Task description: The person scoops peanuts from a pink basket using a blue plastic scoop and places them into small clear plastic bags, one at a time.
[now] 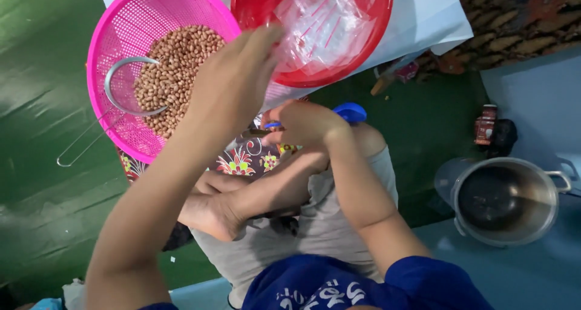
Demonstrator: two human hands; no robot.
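The left hand (239, 74) is pinching a clear bag (324, 25) from the red basket (369, 49); the right hand (302, 122) is clenching a blue-handled tool (350, 111); the peanuts (175, 74) are lying unbagged.

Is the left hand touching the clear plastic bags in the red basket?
Touching. The head view shows the left hand with its fingertips pinching the edge of the clear plastic bags in the red basket.

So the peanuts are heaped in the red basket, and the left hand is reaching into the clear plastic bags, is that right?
Not quite. In the head view the peanuts are heaped in the pink basket, not the red one. The red basket holds the clear plastic bags, and the left hand does reach into them.
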